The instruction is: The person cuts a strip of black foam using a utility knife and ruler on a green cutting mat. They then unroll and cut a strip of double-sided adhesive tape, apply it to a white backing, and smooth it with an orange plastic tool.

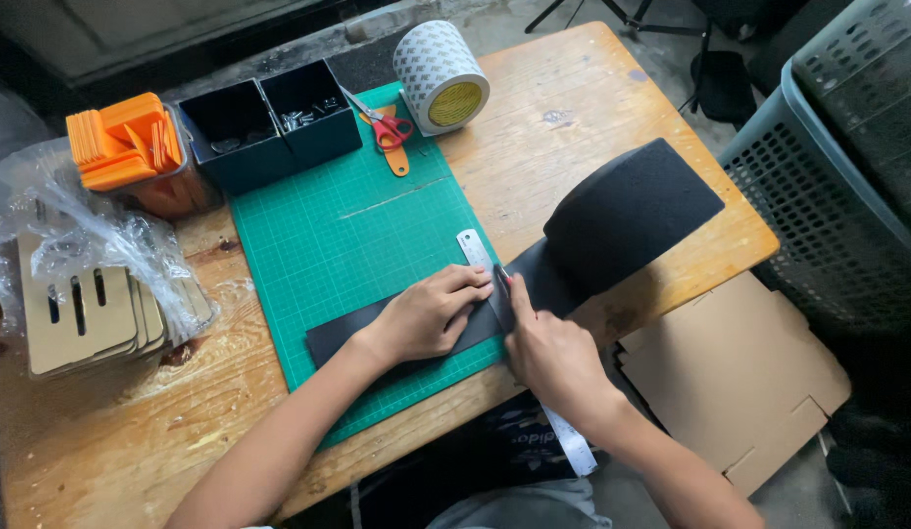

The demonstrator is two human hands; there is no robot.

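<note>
A black sheet [583,245] is laid across the green mat [357,235], its far end curled up at 2 o'clock. A steel ruler [472,248] is pressed flat on it by the left hand [426,315], fingers spread. A knife, mostly hidden, is gripped by the right hand [551,358] against the ruler's edge. The cut is judged to be under way near the ruler's far end; most of it remains. At 11 o'clock, two dark boxes [269,122] are noted: small metal parts in both. Orange pieces [122,142] are held in a tub beside them.
</note>
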